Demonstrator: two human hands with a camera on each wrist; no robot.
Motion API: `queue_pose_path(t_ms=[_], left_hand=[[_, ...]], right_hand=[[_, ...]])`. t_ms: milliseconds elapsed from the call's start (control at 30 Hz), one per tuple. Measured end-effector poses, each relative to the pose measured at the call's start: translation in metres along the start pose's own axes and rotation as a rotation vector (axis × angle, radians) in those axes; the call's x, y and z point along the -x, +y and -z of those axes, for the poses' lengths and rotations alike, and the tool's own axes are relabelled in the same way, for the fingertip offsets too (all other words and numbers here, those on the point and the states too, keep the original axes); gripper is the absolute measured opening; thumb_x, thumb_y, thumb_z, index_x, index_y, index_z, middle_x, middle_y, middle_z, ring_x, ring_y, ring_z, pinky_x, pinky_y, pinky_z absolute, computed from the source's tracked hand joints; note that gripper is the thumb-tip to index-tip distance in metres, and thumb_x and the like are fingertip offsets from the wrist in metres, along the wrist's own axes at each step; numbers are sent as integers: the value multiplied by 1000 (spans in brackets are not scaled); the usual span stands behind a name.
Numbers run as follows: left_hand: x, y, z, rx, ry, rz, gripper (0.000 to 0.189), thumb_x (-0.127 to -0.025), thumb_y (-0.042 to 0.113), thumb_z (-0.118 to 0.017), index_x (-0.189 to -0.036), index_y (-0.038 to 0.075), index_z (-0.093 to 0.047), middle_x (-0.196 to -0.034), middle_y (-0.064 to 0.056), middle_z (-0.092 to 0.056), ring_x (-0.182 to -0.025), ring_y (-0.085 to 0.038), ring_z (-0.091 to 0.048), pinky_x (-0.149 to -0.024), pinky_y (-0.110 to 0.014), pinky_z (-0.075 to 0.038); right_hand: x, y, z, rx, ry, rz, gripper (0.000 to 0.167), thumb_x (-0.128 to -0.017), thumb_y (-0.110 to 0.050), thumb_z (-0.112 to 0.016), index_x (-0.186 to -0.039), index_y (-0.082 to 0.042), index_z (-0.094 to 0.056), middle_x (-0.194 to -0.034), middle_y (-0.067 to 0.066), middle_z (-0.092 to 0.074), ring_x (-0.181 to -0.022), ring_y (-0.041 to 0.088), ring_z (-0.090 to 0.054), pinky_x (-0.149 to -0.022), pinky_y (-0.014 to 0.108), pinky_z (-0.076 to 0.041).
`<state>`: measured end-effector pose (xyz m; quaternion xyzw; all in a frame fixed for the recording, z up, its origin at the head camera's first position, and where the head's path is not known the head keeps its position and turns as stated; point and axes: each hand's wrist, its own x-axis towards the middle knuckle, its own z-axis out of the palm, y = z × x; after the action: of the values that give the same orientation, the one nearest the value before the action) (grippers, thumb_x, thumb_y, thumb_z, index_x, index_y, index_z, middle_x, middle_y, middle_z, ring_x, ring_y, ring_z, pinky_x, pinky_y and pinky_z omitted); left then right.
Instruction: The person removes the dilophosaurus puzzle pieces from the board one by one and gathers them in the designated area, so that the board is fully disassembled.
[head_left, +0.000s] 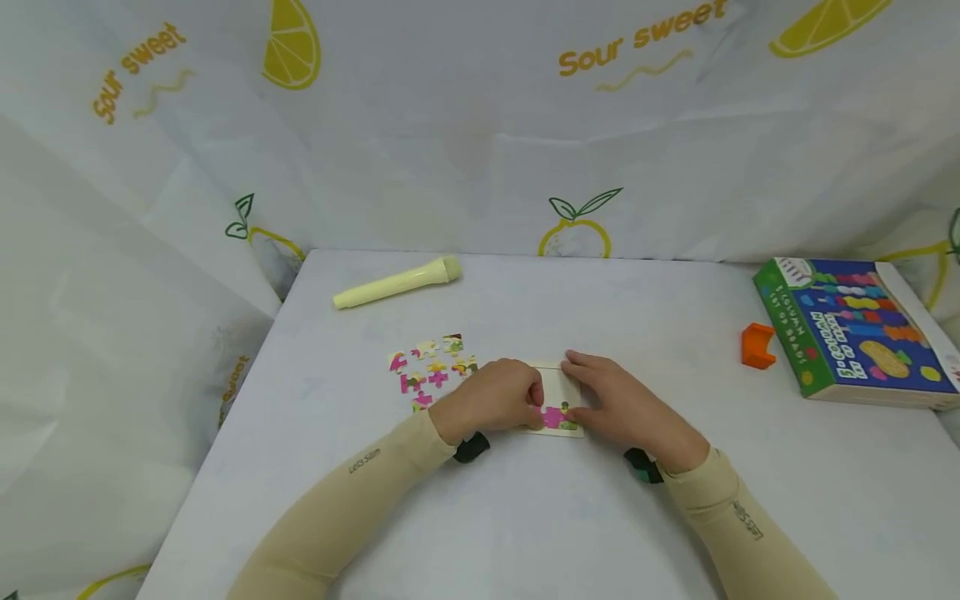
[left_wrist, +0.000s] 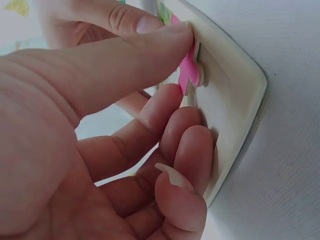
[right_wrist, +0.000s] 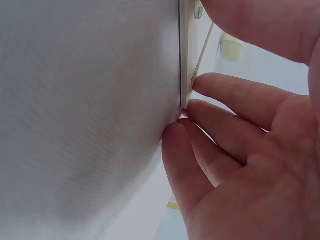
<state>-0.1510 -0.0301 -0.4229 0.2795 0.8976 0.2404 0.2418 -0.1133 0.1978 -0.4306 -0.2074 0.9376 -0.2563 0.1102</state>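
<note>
A shallow cream puzzle tray (head_left: pixel 557 385) lies flat between the hands. Along its near edge sit pink and green jigsaw pieces (head_left: pixel 553 417). My left hand (head_left: pixel 497 395) is over the tray's left part; in the left wrist view its thumb and index finger pinch a pink jigsaw piece (left_wrist: pixel 189 75) at the tray floor, the other fingers curled against the tray. My right hand (head_left: pixel 626 406) rests along the right side, its fingers (right_wrist: pixel 235 97) touching the tray's edge and its thumb at the green corner piece. The left hand hides the tray's left side.
Several loose jigsaw pieces (head_left: pixel 437 378) lie left of the tray, partly behind the left hand. Farther back is a pale yellow microphone-shaped stick (head_left: pixel 397 283). To the right are an orange block (head_left: pixel 757 346) and a blue and green bead-set box (head_left: pixel 862 329). A white printed cloth hangs behind the table.
</note>
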Motion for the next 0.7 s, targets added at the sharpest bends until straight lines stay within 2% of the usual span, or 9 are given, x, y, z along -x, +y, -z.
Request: queue_pose_path(t_ms=[367,533,700], left_hand=[[3,4,3,62,4,16,10,-94,21,-85,-98,15,-77,-83,9,-70,-78,-7,-62,-71,-21,-51],[2,3,3,62,6,12,7,-96,21,-82,-92,18,-78,-84,10,-70,-76,-5,-60,-68,-20,-49],[1,1,2,95,13,1,14,-99,19,-79,-85,20,-75,-81,10,-70,-71,-5,-58,-64,-21,-47]], right_hand=[[-1,-2,0,-4,-5,-18,71,-94,-17,-84,-154,5,-53,-167,25,-45,-154,49,-43,-122,63,-41],[-1,-1,-1,1,-8,-16,72,-94,-18,-84,-155,5,-53,-167,25,-45,-154,49,-43,-122,63,-41],[-1,0,-1,1,-5,-13,71,-94,-18,-84,-155,5,-54,-167,25,-45,-154,49,-44,-122,63,-41]])
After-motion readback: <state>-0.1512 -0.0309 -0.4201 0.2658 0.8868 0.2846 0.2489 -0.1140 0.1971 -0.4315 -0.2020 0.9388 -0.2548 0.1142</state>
